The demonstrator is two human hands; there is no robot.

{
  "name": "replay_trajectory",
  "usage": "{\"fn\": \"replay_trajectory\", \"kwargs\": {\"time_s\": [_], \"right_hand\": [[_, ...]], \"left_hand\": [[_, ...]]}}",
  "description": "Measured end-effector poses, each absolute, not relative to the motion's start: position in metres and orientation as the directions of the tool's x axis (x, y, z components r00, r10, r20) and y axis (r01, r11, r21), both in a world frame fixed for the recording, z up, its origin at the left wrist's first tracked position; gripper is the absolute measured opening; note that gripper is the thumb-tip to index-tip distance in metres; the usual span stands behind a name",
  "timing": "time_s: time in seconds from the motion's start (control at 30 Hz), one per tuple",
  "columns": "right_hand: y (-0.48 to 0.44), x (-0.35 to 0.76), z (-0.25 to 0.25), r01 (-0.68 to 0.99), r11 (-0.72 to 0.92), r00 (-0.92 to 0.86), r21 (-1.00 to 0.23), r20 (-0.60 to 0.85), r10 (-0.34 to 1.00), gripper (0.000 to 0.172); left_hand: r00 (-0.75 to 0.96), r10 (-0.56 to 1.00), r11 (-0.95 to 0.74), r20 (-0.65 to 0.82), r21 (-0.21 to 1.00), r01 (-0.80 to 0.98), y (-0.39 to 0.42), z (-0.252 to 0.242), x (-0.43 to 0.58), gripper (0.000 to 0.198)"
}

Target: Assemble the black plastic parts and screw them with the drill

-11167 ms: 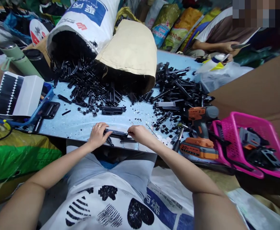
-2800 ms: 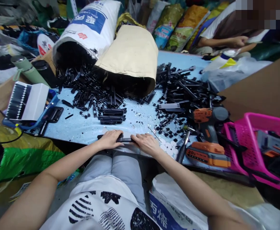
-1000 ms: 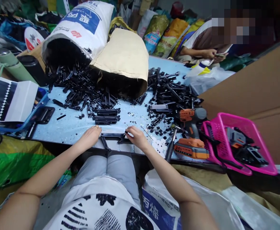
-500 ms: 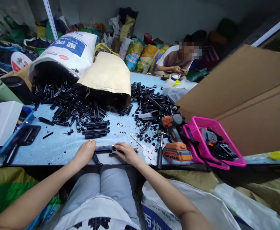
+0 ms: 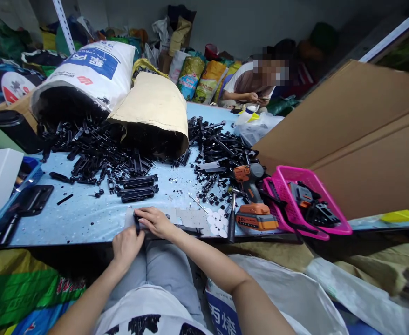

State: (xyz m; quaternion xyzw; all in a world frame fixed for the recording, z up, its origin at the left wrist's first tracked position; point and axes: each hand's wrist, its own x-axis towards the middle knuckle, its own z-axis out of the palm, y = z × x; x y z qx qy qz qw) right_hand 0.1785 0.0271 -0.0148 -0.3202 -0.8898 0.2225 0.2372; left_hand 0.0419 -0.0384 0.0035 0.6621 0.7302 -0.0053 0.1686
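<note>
My left hand [image 5: 126, 245] and my right hand [image 5: 155, 221] meet at the near edge of the light blue table [image 5: 85, 216]. Both are closed on a long black plastic part [image 5: 136, 222], which stands almost end-on between them; most of it is hidden by my fingers. Just beyond lie two finished black assemblies [image 5: 139, 187] side by side. A pile of loose black plastic parts [image 5: 92, 149] spills from two sacks behind them.
An orange cordless drill [image 5: 251, 200] and a hammer [image 5: 231, 218] lie right of my hands, beside a pink basket [image 5: 307, 202] of tools. White discs [image 5: 218, 221] sit near the edge. Cardboard sheets [image 5: 358, 139] lean at right. A seated person [image 5: 249, 86] works at the far side.
The black part lay flat along the table edge under both hands; now my hands have drawn together and turned it end-on. My left hand pulled back off the table. The camera has tilted up.
</note>
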Motion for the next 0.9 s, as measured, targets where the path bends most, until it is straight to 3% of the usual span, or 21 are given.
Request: {"fn": "replay_trajectory", "kwargs": {"time_s": [0.23, 0.37, 0.5, 0.57, 0.63, 0.77, 0.9], "right_hand": [[0.022, 0.162, -0.017, 0.624, 0.599, -0.596, -0.502, 0.189, 0.78, 0.041], [0.014, 0.17, -0.01, 0.623, 0.612, -0.618, -0.487, 0.173, 0.767, 0.045], [-0.002, 0.226, -0.009, 0.645, 0.642, -0.577, -0.415, 0.287, 0.765, 0.063], [-0.007, 0.256, -0.015, 0.787, 0.537, -0.46, -0.304, 0.29, 0.839, 0.072], [-0.008, 0.277, -0.023, 0.882, 0.438, -0.393, -0.171, 0.243, 0.887, 0.069], [0.003, 0.288, -0.029, 0.879, 0.477, -0.47, -0.015, 0.14, 0.871, 0.055], [0.011, 0.292, -0.019, 0.824, 0.567, -0.563, 0.017, 0.147, 0.814, 0.056]], "left_hand": [[-0.07, 0.974, 0.124, -0.217, 0.244, 0.962, -0.036, 0.001, 0.049, 0.043], [0.033, 0.977, 0.021, -0.212, 0.247, 0.969, -0.037, 0.003, 0.036, 0.037], [0.343, 0.939, -0.338, 0.035, 0.291, 0.895, -0.022, 0.003, 0.007, 0.036], [0.585, 0.799, -0.599, 0.139, 0.275, 0.752, -0.007, 0.001, 0.004, 0.039], [0.754, 0.646, -0.755, 0.122, 0.248, 0.607, 0.01, -0.002, 0.012, 0.046], [0.745, 0.667, -0.737, 0.013, 0.16, 0.657, 0.033, -0.006, 0.038, 0.052], [0.688, 0.725, -0.678, 0.007, 0.178, 0.713, 0.035, -0.007, 0.042, 0.05]]}}
